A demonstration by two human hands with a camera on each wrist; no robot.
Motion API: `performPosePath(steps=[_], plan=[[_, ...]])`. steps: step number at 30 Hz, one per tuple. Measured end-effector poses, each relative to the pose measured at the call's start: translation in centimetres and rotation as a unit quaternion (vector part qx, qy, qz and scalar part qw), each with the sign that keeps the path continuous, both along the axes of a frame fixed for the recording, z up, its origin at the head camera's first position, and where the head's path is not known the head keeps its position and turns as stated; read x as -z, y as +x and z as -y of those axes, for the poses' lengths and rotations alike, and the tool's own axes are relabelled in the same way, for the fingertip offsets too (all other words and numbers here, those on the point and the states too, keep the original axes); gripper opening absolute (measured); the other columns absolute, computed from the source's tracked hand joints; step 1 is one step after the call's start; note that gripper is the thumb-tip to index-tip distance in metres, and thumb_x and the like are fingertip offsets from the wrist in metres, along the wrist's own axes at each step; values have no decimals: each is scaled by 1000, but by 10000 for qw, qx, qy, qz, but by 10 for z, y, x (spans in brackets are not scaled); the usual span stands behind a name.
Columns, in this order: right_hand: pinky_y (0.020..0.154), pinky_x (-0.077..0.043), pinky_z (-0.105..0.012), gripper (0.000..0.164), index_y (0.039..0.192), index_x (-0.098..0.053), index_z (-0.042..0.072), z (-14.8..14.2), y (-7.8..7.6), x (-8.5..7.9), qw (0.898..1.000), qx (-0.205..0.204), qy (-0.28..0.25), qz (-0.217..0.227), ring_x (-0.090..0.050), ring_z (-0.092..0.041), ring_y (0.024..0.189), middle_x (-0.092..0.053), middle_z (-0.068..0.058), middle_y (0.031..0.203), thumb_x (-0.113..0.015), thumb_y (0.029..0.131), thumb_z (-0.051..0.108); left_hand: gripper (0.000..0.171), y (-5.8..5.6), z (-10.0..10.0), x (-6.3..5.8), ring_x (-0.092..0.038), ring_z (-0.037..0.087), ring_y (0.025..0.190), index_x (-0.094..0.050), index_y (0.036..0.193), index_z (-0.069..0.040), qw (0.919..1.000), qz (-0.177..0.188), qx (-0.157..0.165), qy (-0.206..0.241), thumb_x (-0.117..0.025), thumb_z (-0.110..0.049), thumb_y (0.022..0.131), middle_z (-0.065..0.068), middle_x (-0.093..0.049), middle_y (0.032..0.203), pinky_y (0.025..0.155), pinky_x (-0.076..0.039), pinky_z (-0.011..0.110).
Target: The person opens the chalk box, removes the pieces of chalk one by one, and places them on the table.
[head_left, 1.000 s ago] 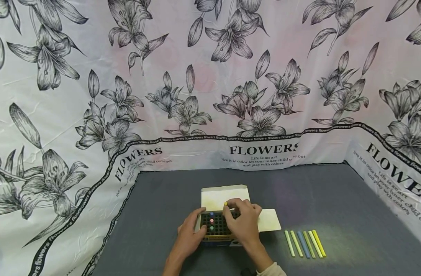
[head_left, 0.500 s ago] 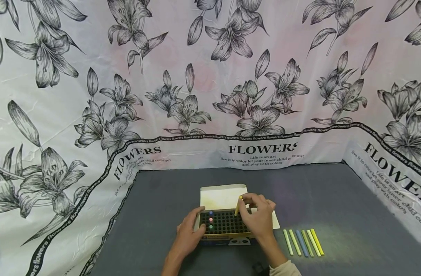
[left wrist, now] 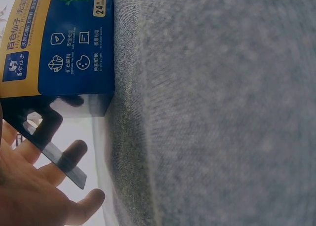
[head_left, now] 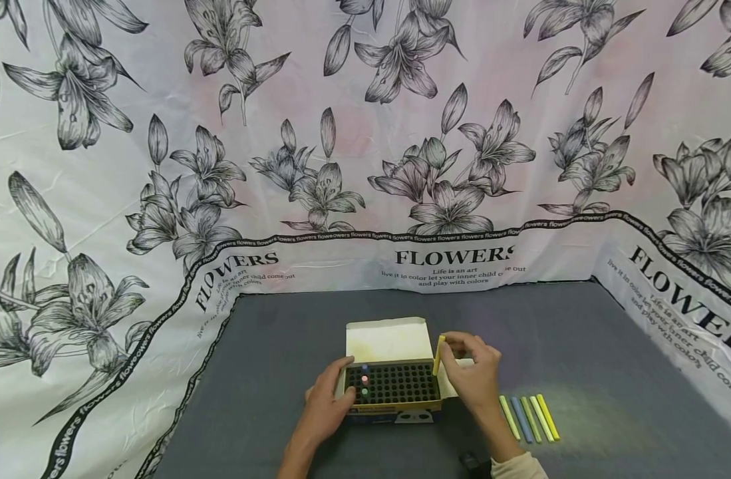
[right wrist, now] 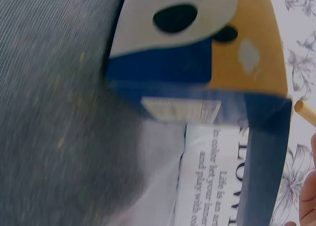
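Note:
A box of chalk (head_left: 395, 416) stands on the grey cloth, its top showing a black grid of holes. Three sticks stand in the left part of the grid: a blue chalk (head_left: 364, 367), a pink chalk (head_left: 364, 379) and a green chalk (head_left: 364, 392). My left hand (head_left: 324, 407) grips the box's left end, thumb at the near corner; the left wrist view shows its fingers (left wrist: 74, 157) spread beside the blue and yellow box (left wrist: 74, 53). My right hand (head_left: 477, 372) pinches a yellow chalk (head_left: 439, 356) upright at the box's right end.
Several chalk sticks (head_left: 531, 419) in yellow, green and blue tones lie side by side to the right, partly behind my right forearm. The box's white lid (head_left: 389, 340) is folded back, and a side flap (head_left: 455, 384) sticks out right. A flower-printed curtain (head_left: 449, 271) surrounds the table.
My right hand has moved right with the yellow chalk, from over the grid to the box's right end. More of the grid now shows. My left hand stays on the box.

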State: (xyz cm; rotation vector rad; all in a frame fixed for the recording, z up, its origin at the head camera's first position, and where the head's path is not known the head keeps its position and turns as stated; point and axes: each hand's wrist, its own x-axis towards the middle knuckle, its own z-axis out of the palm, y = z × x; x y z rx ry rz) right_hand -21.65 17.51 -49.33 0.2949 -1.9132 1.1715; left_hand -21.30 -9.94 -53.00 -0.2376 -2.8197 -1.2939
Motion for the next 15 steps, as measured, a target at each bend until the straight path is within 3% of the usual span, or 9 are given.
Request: performPosePath(steps=[2,6,10,15], plan=[[75,-35,-24,17,90,-75,7,-6,3,-1,10000,23,-38,38,-53,-4,64,-70,-4,70,-73,77,-4,53,0,-1,0,-47,15,88,-44,140,-35,10000,39,7,10,-57,-24,90,-2,-53,135,82,-28,51],[63,-41,-23,18,89,-74,1,-15,12,-12,9999,35,-104,-6,-53,-9,63,-69,-11,69,-71,75,-10,53,-1,-1,1,-48,15,92,-44,140,-37,10000,91,-17,11,-57,-24,90,-2,-53,137,83,-28,51],[64,-43,-23,17,91,-72,-4,-24,24,-24,9997,29,-198,142,-54,-11,65,-68,-16,70,-69,76,-12,53,0,-1,2,-50,15,95,-45,139,-37,9999,97,-74,4,-57,-24,90,-2,-53,138,84,-28,51],[66,-43,-19,17,94,-74,0,-45,24,-9,9974,240,-386,560,-54,-2,68,-69,-13,73,-68,80,-7,53,0,-2,3,-54,22,111,-45,139,-37,10000,44,-84,22,-57,-23,89,-2,-52,140,87,-29,54]])
